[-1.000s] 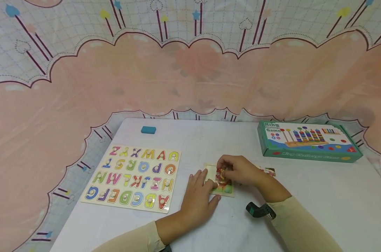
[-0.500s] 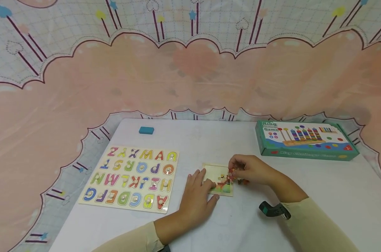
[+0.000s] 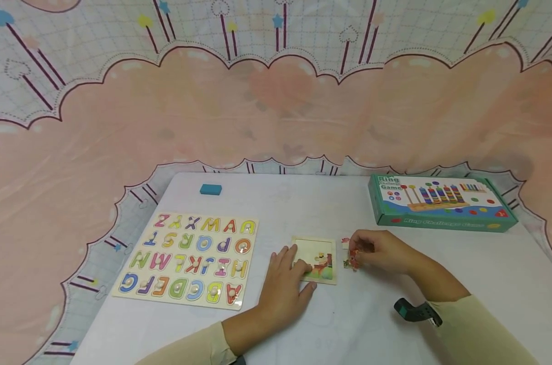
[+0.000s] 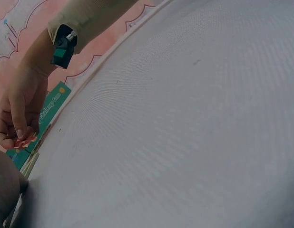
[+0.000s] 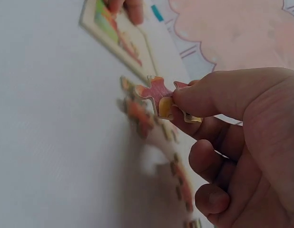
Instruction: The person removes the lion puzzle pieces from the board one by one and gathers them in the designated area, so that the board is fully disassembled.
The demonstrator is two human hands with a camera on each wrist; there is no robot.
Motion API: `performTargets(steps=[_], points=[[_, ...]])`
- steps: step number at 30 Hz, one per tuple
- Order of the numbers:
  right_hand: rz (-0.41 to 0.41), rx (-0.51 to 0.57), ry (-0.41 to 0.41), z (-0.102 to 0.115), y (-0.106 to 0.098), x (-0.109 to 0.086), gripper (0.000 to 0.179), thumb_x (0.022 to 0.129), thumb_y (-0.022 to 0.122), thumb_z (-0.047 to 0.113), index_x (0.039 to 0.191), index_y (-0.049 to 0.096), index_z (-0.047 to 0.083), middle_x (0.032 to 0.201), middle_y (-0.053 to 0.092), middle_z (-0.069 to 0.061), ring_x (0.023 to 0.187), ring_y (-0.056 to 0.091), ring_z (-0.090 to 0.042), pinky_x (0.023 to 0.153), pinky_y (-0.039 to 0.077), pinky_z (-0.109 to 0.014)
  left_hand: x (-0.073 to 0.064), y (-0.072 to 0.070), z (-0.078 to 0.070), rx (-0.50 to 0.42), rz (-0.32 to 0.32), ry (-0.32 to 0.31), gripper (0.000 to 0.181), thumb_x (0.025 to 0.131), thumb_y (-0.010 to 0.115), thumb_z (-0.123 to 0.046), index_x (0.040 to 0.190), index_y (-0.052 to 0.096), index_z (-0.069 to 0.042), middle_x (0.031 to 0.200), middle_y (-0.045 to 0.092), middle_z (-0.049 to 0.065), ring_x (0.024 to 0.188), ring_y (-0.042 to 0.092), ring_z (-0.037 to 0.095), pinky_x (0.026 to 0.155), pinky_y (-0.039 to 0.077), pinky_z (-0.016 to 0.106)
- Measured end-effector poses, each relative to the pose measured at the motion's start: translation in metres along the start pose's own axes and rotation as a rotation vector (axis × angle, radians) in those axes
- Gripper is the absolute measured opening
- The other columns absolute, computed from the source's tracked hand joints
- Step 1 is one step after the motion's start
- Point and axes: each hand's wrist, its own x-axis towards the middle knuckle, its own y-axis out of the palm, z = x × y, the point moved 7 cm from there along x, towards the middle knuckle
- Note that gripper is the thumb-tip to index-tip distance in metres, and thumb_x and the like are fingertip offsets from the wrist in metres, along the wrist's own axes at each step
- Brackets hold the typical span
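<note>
My left hand (image 3: pixel 280 284) rests on the near left part of a small wooden jigsaw tray (image 3: pixel 310 247), fingers extended. Joined pieces (image 3: pixel 323 266) fill the tray's lower right, showing part of a coloured picture; the upper left is bare wood. Just right of the tray, my right hand (image 3: pixel 385 251) pinches a red and yellow jigsaw piece (image 5: pixel 158 92) between thumb and index finger. In the right wrist view, its other fingers are curled loosely. Below the held piece lie several loose jigsaw pieces (image 5: pixel 140 116), blurred there and partly hidden by the hand in the head view.
A wooden alphabet peg board (image 3: pixel 184 261) lies left of the tray. At the back left is a blue block (image 3: pixel 210 189). A green Ring Challenge Game box (image 3: pixel 442 205) stands at the back right of the white table (image 3: pixel 276 203), before a patterned curtain (image 3: pixel 276 116).
My right hand has moved from over the tray rightward to the loose pieces, carrying a red piece off with it. The left hand has stayed on the tray.
</note>
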Motion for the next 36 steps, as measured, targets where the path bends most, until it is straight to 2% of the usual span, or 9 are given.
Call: performTargets(steps=[14,25,31,36], points=[[-0.036,-0.118,0.026,-0.014,-0.006,-0.017,0.020,0.093,0.076,0.002,0.104,0.071,0.018,0.095,0.066,0.005,0.091,0.058,-0.021,0.077,0.053,-0.025,0.000,0.001,0.001,-0.001,0.006,0.007,0.024,0.099,0.075,-0.032,0.117,0.068,-0.017,0.163,0.043,0.021,0.157,0.031,0.042,0.128,0.017,0.063],[-0.093,-0.232,-0.041,-0.015,-0.006,-0.022,0.023,0.094,0.077,0.003,0.105,0.075,0.023,0.107,0.068,0.009,0.095,0.057,-0.016,0.080,0.054,-0.025,0.001,0.000,0.000,-0.009,0.018,-0.008,0.024,0.099,0.075,-0.031,0.117,0.069,-0.017,0.164,0.042,0.021,0.158,0.030,0.041,0.129,0.017,0.061],[-0.094,-0.245,-0.043,-0.015,-0.007,-0.023,0.023,0.095,0.077,0.005,0.107,0.075,0.025,0.109,0.068,0.010,0.097,0.057,-0.015,0.081,0.054,-0.026,0.001,0.001,0.000,-0.005,0.017,-0.005,0.024,0.099,0.075,-0.032,0.117,0.068,-0.017,0.164,0.042,0.021,0.158,0.029,0.041,0.129,0.017,0.060],[-0.090,-0.218,-0.041,-0.011,-0.011,-0.023,0.020,0.096,0.078,0.009,0.112,0.074,0.021,0.108,0.067,0.009,0.095,0.056,-0.017,0.080,0.054,-0.026,0.002,0.000,0.001,-0.018,0.005,-0.007,0.025,0.098,0.076,-0.031,0.117,0.069,-0.016,0.164,0.043,0.021,0.157,0.032,0.040,0.129,0.018,0.060]])
